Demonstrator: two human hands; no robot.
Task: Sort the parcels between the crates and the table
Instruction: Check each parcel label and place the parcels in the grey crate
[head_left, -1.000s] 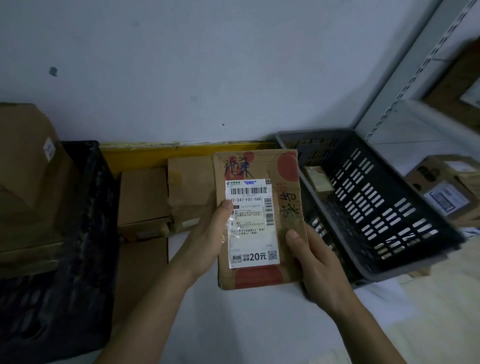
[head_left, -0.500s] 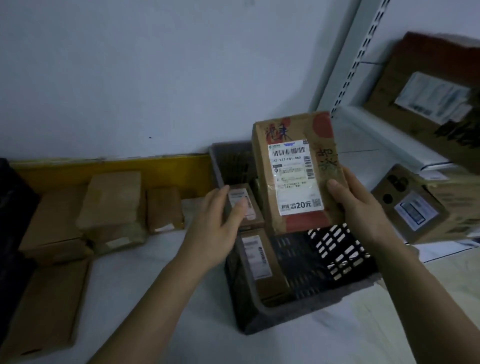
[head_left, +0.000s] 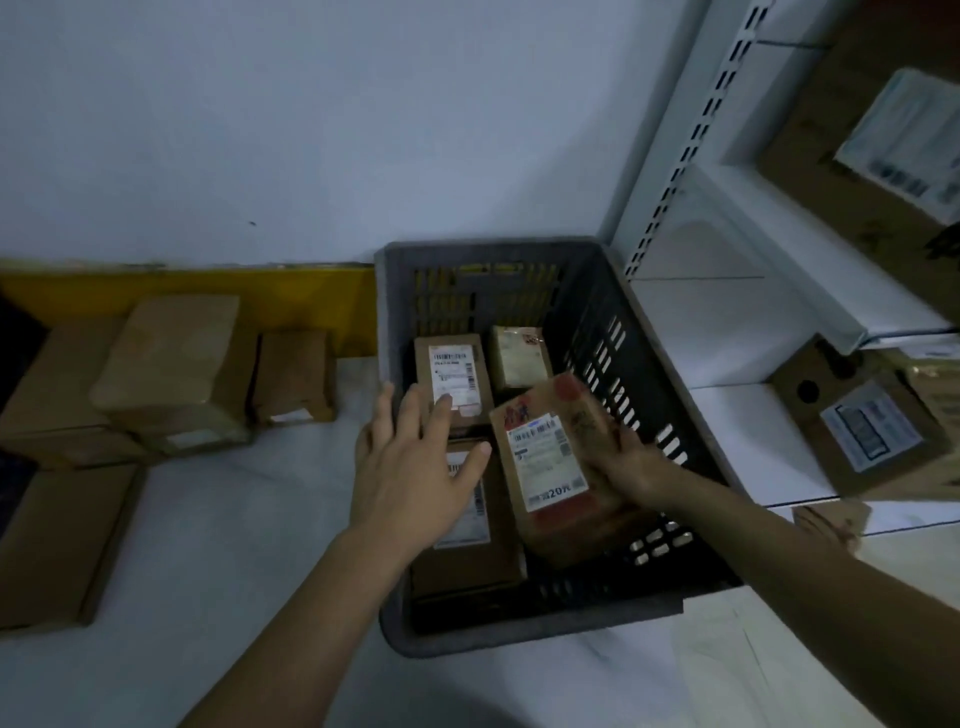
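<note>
My right hand (head_left: 631, 467) grips a brown parcel (head_left: 550, 457) with red marks and a white label, held tilted inside the dark grey crate (head_left: 649, 395). My left hand (head_left: 415, 467) hovers with spread, straight fingers over the crate's left rim and holds nothing. Inside the crate lie a labelled box (head_left: 457, 379) at the back left, a small yellowish box (head_left: 519, 358) behind the held parcel, and a larger box (head_left: 467, 551) at the front, partly hidden by my left hand.
Several cardboard boxes (head_left: 171, 369) sit on the white table (head_left: 218, 545) to the left, against a yellow strip. A flat box (head_left: 57, 540) lies at the left edge. White shelves on the right carry labelled boxes (head_left: 862, 421). A dark crate edge shows far left.
My right hand has carried the parcel from chest height down into the grey crate. My left hand let go of it and now hovers open above the crate's left side.
</note>
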